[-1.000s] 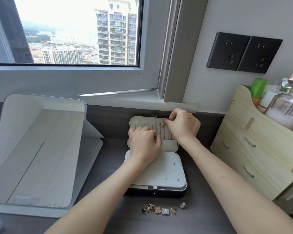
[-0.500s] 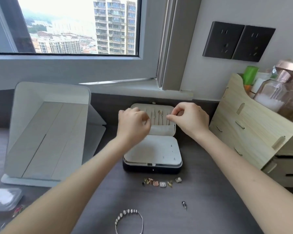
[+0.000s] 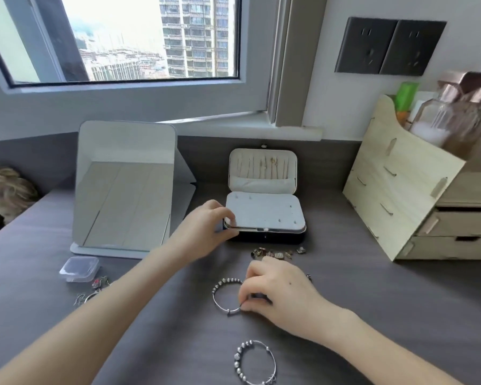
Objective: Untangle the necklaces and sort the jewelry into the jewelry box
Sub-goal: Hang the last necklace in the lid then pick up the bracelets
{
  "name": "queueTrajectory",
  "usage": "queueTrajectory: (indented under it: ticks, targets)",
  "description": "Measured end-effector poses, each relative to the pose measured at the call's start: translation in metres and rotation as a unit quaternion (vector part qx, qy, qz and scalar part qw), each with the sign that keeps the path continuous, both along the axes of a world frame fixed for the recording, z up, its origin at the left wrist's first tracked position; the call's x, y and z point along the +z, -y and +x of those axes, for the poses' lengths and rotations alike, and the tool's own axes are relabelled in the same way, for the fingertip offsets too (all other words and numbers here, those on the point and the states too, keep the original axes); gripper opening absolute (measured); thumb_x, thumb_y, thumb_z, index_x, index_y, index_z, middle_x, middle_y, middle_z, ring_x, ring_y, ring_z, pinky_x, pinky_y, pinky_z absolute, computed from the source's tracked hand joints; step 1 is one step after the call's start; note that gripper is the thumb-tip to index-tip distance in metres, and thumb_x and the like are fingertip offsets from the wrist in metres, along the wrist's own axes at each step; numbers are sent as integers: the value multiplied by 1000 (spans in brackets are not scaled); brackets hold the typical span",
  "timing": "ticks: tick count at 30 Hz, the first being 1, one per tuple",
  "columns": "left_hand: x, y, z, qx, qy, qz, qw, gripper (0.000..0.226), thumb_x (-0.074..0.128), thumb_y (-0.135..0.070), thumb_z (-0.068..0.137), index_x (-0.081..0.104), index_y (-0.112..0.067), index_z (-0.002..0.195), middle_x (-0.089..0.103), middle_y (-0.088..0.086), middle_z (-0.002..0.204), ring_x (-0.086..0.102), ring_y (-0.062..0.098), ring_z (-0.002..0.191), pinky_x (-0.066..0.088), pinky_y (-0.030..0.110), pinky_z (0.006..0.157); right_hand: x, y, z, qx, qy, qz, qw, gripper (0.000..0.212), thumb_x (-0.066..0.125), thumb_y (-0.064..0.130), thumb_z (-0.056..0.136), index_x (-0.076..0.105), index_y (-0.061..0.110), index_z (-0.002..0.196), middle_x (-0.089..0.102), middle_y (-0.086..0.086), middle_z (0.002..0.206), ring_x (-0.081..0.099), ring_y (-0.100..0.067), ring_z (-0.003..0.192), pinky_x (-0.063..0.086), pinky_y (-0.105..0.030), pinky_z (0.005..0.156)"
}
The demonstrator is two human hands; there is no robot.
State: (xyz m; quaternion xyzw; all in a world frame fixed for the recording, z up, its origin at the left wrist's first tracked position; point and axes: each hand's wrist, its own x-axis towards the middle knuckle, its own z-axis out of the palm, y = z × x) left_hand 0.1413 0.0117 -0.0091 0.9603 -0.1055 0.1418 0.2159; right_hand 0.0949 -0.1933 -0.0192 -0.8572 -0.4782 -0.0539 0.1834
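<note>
Head camera looks down at a dark grey wooden desk [image 3: 372, 301]. A small jewelry box with a dark bottom and a white inside [image 3: 272, 238] sits open near the wall. Its lid [image 3: 261, 184] stands up, and thin gold necklace chains [image 3: 265, 165] hang in it side by side. A flat white padded tray [image 3: 261, 215] lies on top of the bottom part.

The left hand [image 3: 203, 232] holds the front left corner of that tray, with its fingers curled over the edge. The right hand [image 3: 278, 293] is closer to the person. Its fingertips pinch a silver bracelet with round beads [image 3: 227, 280] that lies flat on the desk. A second silver beaded bracelet [image 3: 240, 359] lies even closer, on its own.

A little row of small gold and red jewelry pieces [image 3: 275, 253] sits just in front of the box. A white standing mirror [image 3: 125, 190] is on the left, with a small clear plastic case [image 3: 79, 269] near its foot. A pale wooden drawer organizer [image 3: 395, 190] stands on the right.
</note>
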Motion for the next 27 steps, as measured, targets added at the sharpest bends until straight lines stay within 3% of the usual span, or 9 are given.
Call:
queueTrajectory:
  ticks: [3, 5, 8, 10, 13, 15, 20, 23, 27]
  targets:
    - [0, 8, 9, 45, 26, -34, 998, 29, 68, -34, 83, 65, -15, 103, 51, -3, 96, 56, 19, 83, 43, 25, 74, -9, -1, 1, -13, 50, 35, 998, 17, 51, 33, 82, 60, 23, 72, 56, 8, 77, 47, -14, 68, 35, -23, 58]
    - [2, 9, 15, 46, 24, -8, 999, 29, 68, -35, 83, 65, -13, 102, 51, -1, 95, 55, 20, 79, 45, 28, 72, -6, 3, 3, -25, 28, 75, 996, 15, 50, 27, 85, 58, 19, 76, 56, 7, 82, 45, -13, 74, 37, -27, 64]
    - [7, 6, 21, -29, 99, 136, 985, 28, 61, -35, 86, 65, -8, 85, 55, 7, 84, 54, 25, 69, 46, 33, 57, 8, 16, 8, -59, -82, 153, 983, 8, 52, 20, 87, 56, 18, 79, 55, 10, 82, 47, -9, 76, 39, -24, 70]
    - [12, 4, 21, -105, 172, 263, 944, 27, 67, -27, 82, 61, -8, 64, 54, 7, 66, 52, 26, 54, 43, 29, 41, 18, 26, 12, -78, -165, 223, 958, 6, 53, 17, 86, 56, 17, 80, 57, 6, 79, 49, -9, 73, 39, -19, 68]
    - [21, 0, 24, -158, 223, 377, 885, 22, 75, -2, 62, 56, -12, 57, 50, 4, 59, 47, 22, 50, 35, 25, 38, 24, 38, 18, -113, -240, 330, 906, 10, 56, 8, 91, 58, 13, 83, 60, -7, 80, 54, -20, 75, 42, -20, 69]
    - [33, 1, 26, -141, 244, 342, 896, 24, 74, 4, 57, 55, -11, 58, 50, 5, 60, 48, 23, 52, 37, 27, 37, 23, 44, 20, -132, -226, 369, 892, 15, 55, 5, 92, 58, 15, 82, 59, -2, 79, 52, -13, 73, 42, -18, 68]
    - [56, 8, 65, 4, 278, 84, 957, 24, 54, -15, 86, 61, -2, 67, 53, 13, 65, 50, 29, 58, 48, 39, 50, 20, 45, 44, -191, -81, 337, 918, 11, 56, 14, 86, 57, 21, 77, 54, 10, 83, 50, -9, 73, 38, -15, 65]
    - [57, 15, 93, 95, 221, -32, 970, 21, 55, -18, 90, 66, -1, 94, 60, 18, 88, 55, 35, 82, 48, 41, 71, 21, 39, 75, -242, -4, 249, 938, 13, 61, 12, 87, 59, 21, 78, 51, 11, 84, 47, -8, 78, 36, -20, 66]
    - [50, 22, 108, 181, 133, -65, 972, 42, 58, -19, 90, 48, -4, 127, 50, 21, 116, 48, 35, 105, 40, 37, 84, 24, 24, 112, -257, 64, 118, 957, 6, 61, 19, 89, 65, 16, 85, 51, 4, 91, 46, -16, 87, 37, -30, 66]
